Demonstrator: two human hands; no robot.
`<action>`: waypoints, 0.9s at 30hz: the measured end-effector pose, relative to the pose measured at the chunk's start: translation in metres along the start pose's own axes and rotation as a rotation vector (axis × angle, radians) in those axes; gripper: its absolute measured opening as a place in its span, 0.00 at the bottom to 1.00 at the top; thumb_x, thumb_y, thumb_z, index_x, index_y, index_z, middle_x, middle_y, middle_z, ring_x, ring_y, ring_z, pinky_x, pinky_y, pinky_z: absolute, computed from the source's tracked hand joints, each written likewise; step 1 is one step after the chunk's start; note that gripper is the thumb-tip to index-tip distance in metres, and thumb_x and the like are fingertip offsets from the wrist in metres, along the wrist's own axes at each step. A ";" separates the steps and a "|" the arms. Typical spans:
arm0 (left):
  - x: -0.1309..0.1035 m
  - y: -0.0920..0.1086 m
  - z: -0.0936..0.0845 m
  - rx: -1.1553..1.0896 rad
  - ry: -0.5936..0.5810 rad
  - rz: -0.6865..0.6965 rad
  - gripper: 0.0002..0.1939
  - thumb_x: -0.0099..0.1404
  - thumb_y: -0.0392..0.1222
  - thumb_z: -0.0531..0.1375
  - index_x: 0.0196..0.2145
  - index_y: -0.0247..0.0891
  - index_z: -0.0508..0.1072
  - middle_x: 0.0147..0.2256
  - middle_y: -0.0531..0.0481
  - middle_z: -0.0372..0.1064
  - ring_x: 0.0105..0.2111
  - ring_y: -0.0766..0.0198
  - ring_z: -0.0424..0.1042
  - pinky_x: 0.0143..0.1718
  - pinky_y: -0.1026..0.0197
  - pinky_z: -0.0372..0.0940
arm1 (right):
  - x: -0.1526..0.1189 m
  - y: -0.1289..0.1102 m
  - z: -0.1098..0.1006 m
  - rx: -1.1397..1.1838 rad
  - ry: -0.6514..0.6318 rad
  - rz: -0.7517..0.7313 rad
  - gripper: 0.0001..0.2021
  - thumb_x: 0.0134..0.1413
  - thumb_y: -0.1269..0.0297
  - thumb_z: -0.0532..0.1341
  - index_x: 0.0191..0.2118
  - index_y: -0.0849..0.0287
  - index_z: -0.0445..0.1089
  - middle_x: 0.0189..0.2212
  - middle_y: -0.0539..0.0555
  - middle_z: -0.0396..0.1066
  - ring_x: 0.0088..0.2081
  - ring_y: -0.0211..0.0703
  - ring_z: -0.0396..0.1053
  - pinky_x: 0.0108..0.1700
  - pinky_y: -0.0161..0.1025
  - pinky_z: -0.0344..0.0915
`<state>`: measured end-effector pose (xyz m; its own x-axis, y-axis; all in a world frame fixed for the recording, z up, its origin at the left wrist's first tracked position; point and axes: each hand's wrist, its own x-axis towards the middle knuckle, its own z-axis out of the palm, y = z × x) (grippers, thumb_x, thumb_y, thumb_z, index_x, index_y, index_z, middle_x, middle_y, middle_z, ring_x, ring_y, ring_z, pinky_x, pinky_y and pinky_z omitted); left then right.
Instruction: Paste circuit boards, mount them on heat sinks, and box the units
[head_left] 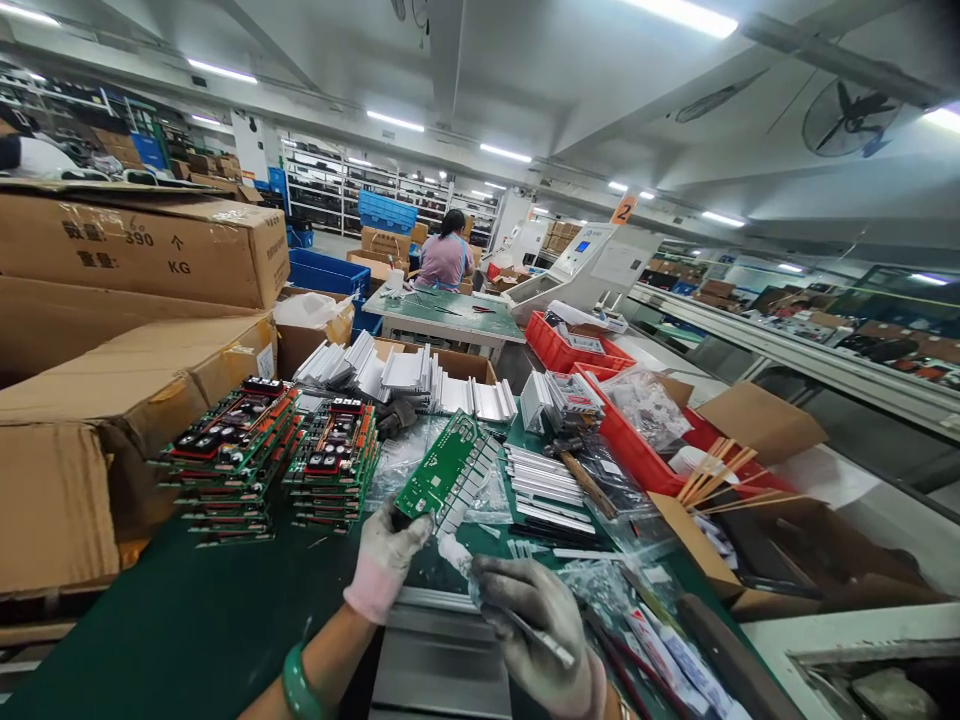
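My left hand [388,558], in a white glove, is closed on the lower left end of a green circuit board [437,478], which it holds up at a tilt. A row of flat pale pieces [466,485] lines the board's right edge. My right hand [536,610], in a soiled glove, grips a slim metal tool [553,648] whose flat end sticks out below the fingers. A white, paste-like clump [454,552] shows between its fingertips and the board; whether it touches the board I cannot tell. Below both hands lies a wide grey metal profile [441,650].
Stacks of populated circuit boards [234,445] stand to the left, near cardboard boxes [135,245]. Aluminium profiles [409,372] are piled behind. A hammer [589,482], white tubes [667,655] and red bins [637,440] lie right. Another person [445,255] sits farther back.
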<state>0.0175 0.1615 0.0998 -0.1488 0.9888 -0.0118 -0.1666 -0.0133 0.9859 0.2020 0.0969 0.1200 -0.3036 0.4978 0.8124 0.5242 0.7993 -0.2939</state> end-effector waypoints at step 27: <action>0.004 -0.001 -0.005 0.021 -0.034 0.003 0.17 0.40 0.49 0.63 0.28 0.36 0.74 0.23 0.52 0.70 0.24 0.62 0.64 0.27 0.61 0.63 | 0.041 0.071 -0.017 -0.226 0.354 0.318 0.12 0.61 0.58 0.57 0.36 0.55 0.76 0.33 0.55 0.80 0.35 0.48 0.78 0.39 0.44 0.75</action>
<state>0.0120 0.1647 0.0983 -0.1162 0.9932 -0.0039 -0.1461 -0.0132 0.9892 0.2399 0.1681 0.1412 0.1652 0.5284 0.8328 0.7168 0.5157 -0.4694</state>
